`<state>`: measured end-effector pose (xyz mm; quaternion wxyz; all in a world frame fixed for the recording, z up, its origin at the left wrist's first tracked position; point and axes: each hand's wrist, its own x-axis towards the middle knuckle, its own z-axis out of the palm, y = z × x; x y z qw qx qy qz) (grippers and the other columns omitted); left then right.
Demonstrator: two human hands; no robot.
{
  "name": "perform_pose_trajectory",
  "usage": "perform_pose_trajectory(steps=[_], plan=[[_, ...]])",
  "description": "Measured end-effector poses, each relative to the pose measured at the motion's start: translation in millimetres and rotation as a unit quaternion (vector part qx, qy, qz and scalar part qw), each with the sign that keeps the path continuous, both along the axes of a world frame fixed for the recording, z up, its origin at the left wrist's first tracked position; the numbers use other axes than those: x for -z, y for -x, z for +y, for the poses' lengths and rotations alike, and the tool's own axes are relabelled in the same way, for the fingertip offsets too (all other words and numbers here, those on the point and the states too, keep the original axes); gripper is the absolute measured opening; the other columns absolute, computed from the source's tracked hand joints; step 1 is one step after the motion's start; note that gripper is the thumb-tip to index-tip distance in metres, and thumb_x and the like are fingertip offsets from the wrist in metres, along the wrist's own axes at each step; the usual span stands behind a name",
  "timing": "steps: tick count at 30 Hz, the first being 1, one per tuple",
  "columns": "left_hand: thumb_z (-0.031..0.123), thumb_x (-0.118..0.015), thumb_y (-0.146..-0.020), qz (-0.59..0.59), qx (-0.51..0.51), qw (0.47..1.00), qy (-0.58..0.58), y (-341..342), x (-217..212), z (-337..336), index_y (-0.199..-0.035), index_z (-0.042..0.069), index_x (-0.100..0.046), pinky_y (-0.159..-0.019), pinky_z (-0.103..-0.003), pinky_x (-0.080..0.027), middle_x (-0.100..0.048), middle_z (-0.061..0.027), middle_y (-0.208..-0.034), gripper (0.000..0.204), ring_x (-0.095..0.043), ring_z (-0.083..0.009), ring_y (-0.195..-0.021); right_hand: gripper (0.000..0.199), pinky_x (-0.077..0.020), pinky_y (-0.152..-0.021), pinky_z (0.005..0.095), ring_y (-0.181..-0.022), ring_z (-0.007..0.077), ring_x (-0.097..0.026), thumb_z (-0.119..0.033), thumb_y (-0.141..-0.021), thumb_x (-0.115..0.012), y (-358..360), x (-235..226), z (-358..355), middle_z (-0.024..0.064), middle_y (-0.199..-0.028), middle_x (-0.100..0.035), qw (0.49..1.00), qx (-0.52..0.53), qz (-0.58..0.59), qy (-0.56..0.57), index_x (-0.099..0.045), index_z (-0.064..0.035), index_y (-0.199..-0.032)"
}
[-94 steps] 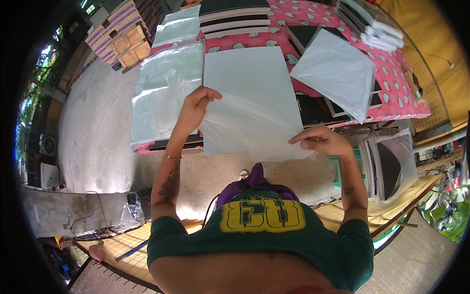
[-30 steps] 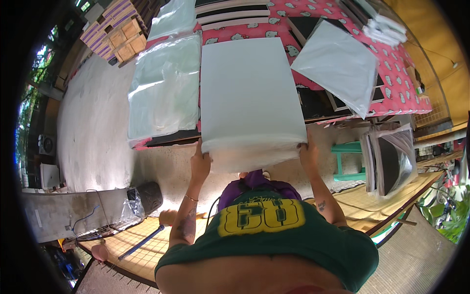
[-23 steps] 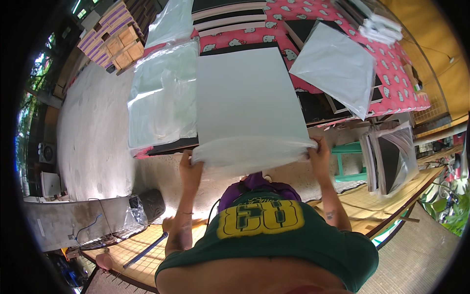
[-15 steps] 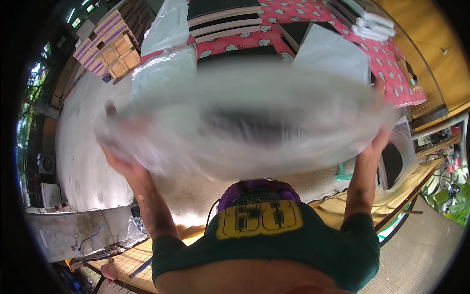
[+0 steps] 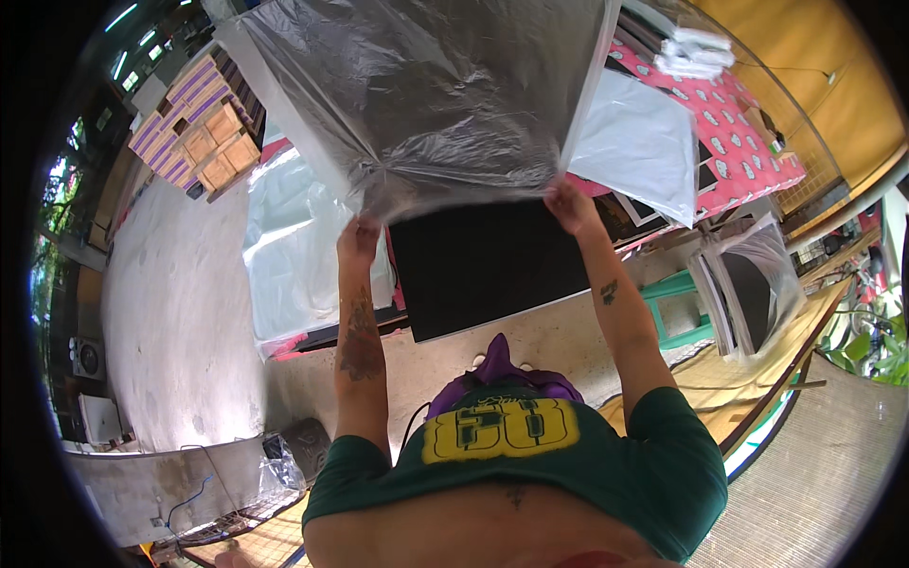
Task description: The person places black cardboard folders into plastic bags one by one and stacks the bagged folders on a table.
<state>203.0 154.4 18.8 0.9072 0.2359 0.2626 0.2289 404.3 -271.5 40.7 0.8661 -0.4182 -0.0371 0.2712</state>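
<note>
A large clear plastic bag (image 5: 445,104) is spread out in front of me, its near edge pulled wide between my hands. My left hand (image 5: 360,239) is closed on the bag's near left corner. The near right corner is gripped in my right hand (image 5: 571,205). Beneath the film, a flat black panel (image 5: 492,270) lies with its near part bare, sticking out towards me between my forearms. Its far part is hidden under the bag, which looks dark over it. I cannot tell whether the panel is inside the bag or only under it.
Pale folded plastic bags (image 5: 298,251) lie at the left of the table; a white plastic sheet (image 5: 634,142) is at the right on the pink patterned cover (image 5: 748,156). Right of me, a green stool (image 5: 677,308) stands by wrapped panels (image 5: 743,293). Boxes (image 5: 194,123) are stacked far left.
The bag, blurred and held up close in front of me, has moved away and down over the black panel. My hands have come closer together at its near edge.
</note>
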Motion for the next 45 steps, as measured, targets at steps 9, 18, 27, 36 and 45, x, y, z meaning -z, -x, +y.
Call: perform_pose_trajectory(steps=[9, 18, 27, 36, 45], plan=[[0.022, -0.059, -0.089, -0.024, -0.010, 0.798, -0.602, -36.0, -116.6, -104.0, -0.130, 0.001, -0.043, -0.096, -0.031, -0.035, -0.053, -0.0111, -0.122, 0.048, -0.048, -0.0201, -0.111, 0.044, -0.0402, -0.087, 0.0293, -0.099, 0.0160, -0.053, -0.026, -0.087, -0.064, 19.6, -41.9, -3.3, 0.0086, -0.108, -0.060, 0.900, 0.164, -0.336, 0.223, -0.052, 0.0017, -0.118], [0.019, -0.053, -0.092, -0.016, 0.329, 0.802, -0.498, -129.1, -129.8, -206.0, -0.106, 0.000, -0.054, -0.066, -0.025, -0.049, -0.063, -0.0082, -0.091, 0.023, -0.061, -0.0132, -0.074, 0.033, -0.0496, -0.080, 0.0347, -0.088, 0.0202, -0.061, -0.017, -0.084, -0.067, -0.4, -68.8, -179.9, 0.0106, -0.097, -0.063, 0.945, 0.281, -0.096, 0.141, -0.053, 0.0007, -0.109], [0.010, -0.046, -0.089, 0.044, 0.279, 0.906, -0.316, -257.6, -40.4, -338.3, -0.107, -0.003, -0.054, -0.053, -0.028, -0.055, -0.060, -0.0115, -0.080, 0.023, -0.063, -0.0189, -0.060, 0.066, -0.0457, -0.086, 0.0392, -0.087, 0.0270, -0.062, -0.036, -0.077, -0.070, -58.1, -43.7, -323.9, 0.0143, -0.097, -0.063, 0.774, 0.269, -0.158, 0.551, -0.048, 0.0073, -0.121], [0.004, -0.047, -0.086, 0.085, 0.220, 0.897, -0.373, -274.0, -31.5, -365.1, -0.111, -0.007, -0.051, -0.056, -0.029, -0.057, -0.057, -0.0118, -0.088, 0.027, -0.060, -0.0188, -0.072, 0.047, -0.0515, -0.054, 0.0329, -0.068, 0.0153, -0.060, -0.036, -0.084, -0.062, -40.8, -0.2, -326.8, 0.0075, -0.084, -0.059, 0.911, 0.229, -0.086, 0.333, -0.049, -0.0020, -0.114], [0.021, -0.067, -0.080, 0.021, 0.127, 0.662, -0.739, -146.2, -90.7, -289.0, -0.122, 0.006, -0.053, -0.077, -0.032, -0.050, -0.057, -0.0165, -0.112, 0.047, -0.059, -0.0229, -0.094, 0.071, -0.0456, -0.087, 0.0433, -0.111, 0.0324, -0.049, -0.037, -0.075, -0.073, -1.1, -10.1, -319.7, 0.0217, -0.122, -0.046, 0.611, 0.343, -0.333, 0.630, -0.042, -0.0074, -0.132]])
